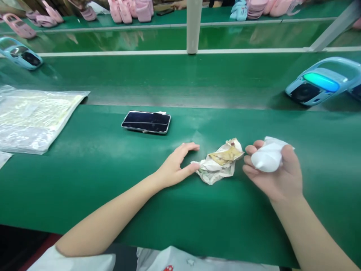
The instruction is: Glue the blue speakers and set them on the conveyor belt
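Observation:
My right hand (275, 173) is closed around a white wad of tissue (267, 156), held just above the green table (113, 169). A crumpled, stained piece of paper (221, 162) lies on the table between my hands. My left hand (177, 163) rests on the table with its fingers apart, thumb tip touching the left edge of that crumpled paper. It holds nothing.
A black phone (146, 121) lies face up behind my left hand. Clear plastic bags (31, 116) sit at the far left. Light blue handled speakers stand on the conveyor belt at right (321, 84) and far left (19, 52). Pink ones (126, 9) are piled at the back.

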